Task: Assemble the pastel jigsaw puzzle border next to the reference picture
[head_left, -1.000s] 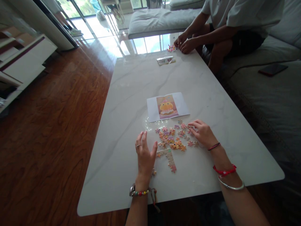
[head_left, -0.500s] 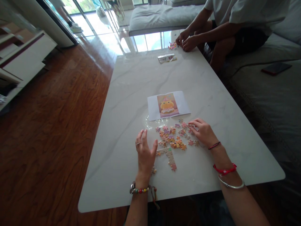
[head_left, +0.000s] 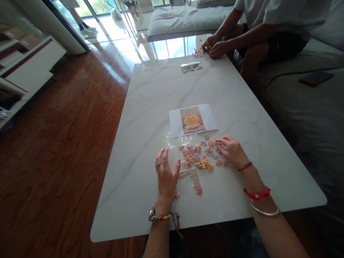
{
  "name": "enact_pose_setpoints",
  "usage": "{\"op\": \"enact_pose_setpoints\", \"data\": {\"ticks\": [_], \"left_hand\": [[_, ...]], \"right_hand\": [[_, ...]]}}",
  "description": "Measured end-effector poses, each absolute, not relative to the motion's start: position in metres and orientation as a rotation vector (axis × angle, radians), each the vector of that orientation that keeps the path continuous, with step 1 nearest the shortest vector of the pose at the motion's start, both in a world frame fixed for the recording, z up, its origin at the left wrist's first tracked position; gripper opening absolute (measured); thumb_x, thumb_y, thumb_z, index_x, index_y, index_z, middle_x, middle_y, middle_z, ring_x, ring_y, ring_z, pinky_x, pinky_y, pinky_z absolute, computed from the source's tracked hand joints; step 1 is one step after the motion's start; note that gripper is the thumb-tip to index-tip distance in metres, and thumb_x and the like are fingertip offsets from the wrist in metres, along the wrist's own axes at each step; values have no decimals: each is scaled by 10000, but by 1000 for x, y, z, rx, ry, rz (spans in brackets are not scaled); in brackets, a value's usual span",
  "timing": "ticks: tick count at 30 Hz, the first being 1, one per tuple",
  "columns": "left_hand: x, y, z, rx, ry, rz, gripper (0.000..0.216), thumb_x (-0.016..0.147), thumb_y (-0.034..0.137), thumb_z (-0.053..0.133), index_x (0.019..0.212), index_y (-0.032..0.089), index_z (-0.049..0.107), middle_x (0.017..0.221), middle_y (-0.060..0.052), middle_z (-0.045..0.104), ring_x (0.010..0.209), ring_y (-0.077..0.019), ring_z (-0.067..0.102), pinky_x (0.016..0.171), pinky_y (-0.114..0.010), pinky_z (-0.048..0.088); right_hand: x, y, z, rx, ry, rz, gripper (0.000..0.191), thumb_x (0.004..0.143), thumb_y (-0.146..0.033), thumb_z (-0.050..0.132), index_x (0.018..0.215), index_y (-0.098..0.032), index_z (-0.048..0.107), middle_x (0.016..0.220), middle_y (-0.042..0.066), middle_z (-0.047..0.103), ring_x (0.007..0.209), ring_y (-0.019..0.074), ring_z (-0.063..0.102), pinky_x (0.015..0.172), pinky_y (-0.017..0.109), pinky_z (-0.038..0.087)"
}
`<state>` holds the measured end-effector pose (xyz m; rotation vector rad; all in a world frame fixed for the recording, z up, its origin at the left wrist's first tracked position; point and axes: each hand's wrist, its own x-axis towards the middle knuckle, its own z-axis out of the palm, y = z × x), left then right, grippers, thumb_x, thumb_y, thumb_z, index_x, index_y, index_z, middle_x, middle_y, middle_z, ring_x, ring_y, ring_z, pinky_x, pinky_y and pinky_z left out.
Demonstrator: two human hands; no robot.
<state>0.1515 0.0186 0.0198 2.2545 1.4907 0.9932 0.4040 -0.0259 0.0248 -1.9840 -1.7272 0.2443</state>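
Observation:
Loose jigsaw puzzle pieces [head_left: 190, 154] in orange, pink and purple lie in a pile on the white marbled table [head_left: 145, 118]. Closer to me, joined pieces [head_left: 195, 179] form a corner-shaped strip. My left hand [head_left: 166, 175] is open at the strip's left end, its fingers spread and holding nothing. A few pieces [head_left: 176, 194] show partly beside its wrist. At the pile's right side, my right hand [head_left: 231, 150] reaches over pieces with thumb and forefinger slightly apart. Its fingertips are at the pieces; whether they touch one is unclear.
Beyond the pile lies a paper sheet [head_left: 175, 123] printed with a yellow cartoon figure and cake. Farther off are a shiny packet [head_left: 191, 67] and another person's hands [head_left: 218, 49] by small colourful pieces [head_left: 197, 52]. A phone [head_left: 317, 78] rests on the grey sofa [head_left: 309, 107] to the right.
My hands and the puzzle pieces look the same as before. The camera view has shifted very slightly, and the legs by the far glass door show a little more.

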Motion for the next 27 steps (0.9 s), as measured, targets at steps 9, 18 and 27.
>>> {"op": "enact_pose_setpoints", "data": {"ticks": [9,18,27], "left_hand": [[150,19,22,2243,1505,980,536,781,321,507,1263,177,320,1237,-149,401,1186,-249,359,992,-447,303],[149,22,19,2244,1528,991,536,777,321,514,1257,172,327,1232,-150,408,1185,-252,358,988,-447,304],[148,22,19,2250,1535,984,539,775,318,515,1257,164,330,1229,-152,411,1184,-249,360,989,-441,308]], "right_hand": [[398,-22,22,-2071,-1789,138,272,787,-265,475,1034,-236,584,969,82,547,864,209,495,750,350,397],[392,-19,22,-2137,-1820,127,269,804,-319,467,1044,-277,582,1013,68,526,838,195,459,706,328,336],[390,-17,23,-2154,-1808,141,247,804,-321,477,1014,-270,595,1005,57,525,825,175,460,707,310,319]]}}
